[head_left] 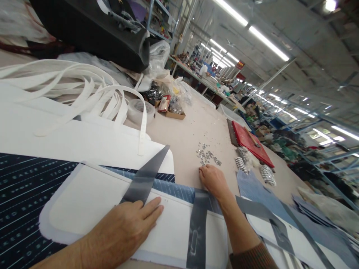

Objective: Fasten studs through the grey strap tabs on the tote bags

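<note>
My left hand (pixel 123 228) lies flat with fingers stretched out on a white bag panel (pixel 92 201), its fingertips at the foot of a grey strap (pixel 146 175) that slants up across the panel. My right hand (pixel 213 181) rests on the table just below a small heap of silver metal fittings (pixel 206 156); its fingers are curled down and their tips are hidden. A second grey strap (pixel 198 224) crosses the panel between my two arms. Under the panel lies dark navy lining printed with lines of text (pixel 25 190).
White bag pieces with looped white handles (pixel 92 97) lie to the upper left, beside a roll of tape (pixel 140 110) and a box of small parts (pixel 171 106). A black bag (pixel 92 33) stands behind. A red board (pixel 249 142), blue fabric (pixel 252 188) and more straps lie on the right.
</note>
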A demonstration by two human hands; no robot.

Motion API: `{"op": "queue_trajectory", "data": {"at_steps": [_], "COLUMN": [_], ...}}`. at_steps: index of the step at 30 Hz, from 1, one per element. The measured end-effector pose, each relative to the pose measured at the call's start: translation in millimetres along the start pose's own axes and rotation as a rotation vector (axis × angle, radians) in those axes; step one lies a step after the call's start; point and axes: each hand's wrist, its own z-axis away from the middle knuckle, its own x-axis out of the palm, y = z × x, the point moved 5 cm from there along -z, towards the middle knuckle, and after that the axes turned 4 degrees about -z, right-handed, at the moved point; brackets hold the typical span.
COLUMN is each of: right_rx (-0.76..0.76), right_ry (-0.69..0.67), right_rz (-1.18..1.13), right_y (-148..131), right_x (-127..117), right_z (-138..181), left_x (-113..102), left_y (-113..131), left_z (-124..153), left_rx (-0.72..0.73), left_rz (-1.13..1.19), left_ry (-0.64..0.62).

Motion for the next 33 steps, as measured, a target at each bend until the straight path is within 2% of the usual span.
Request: {"op": "queue_trajectory", "data": {"at_steps": [4,7,9,12,14,17,23,30,33], "right_rx": [-0.038,-0.056,-0.089,-0.178,-0.226,-0.246,-0.265,-0.383,-0.382], "right_ry": [-0.022,-0.004,-0.037,-0.156,-0.199,-0.209,-0.22,-0.263,-0.279], "right_rz": [0.002,-0.061,-0.21,-0.488,-0.537,-0.471,-0.271,0.026,0.068], "right_y": [-1,-14,-36,-82,-107,-125,-127,-140,-143], "right_x": [-5,-18,-26,-28,-26,-19,-16,-23,-24], "right_z": [-3,5,17,41,56,67,66,63,62], "left_x": [-4,-5,-5,-5,-5,-5,-2,-2,-2], "left_y": [-1,-1,-2,-2,-2,-1,1,0,0], "left_z": [1,2,2,1,1,1,3,2,1], "left_rx": [0.017,0.02,0.016,0.006,0.008,0.016,0.033,0.015,0.008], "left_rz": [0.012,0.027,0.041,0.047,0.041,0.028,0.013,0.023,0.028], "left_ry": [-0.045,-0.066,-0.07,-0.079,-0.078,-0.066,-0.045,-0.035,-0.028]}}
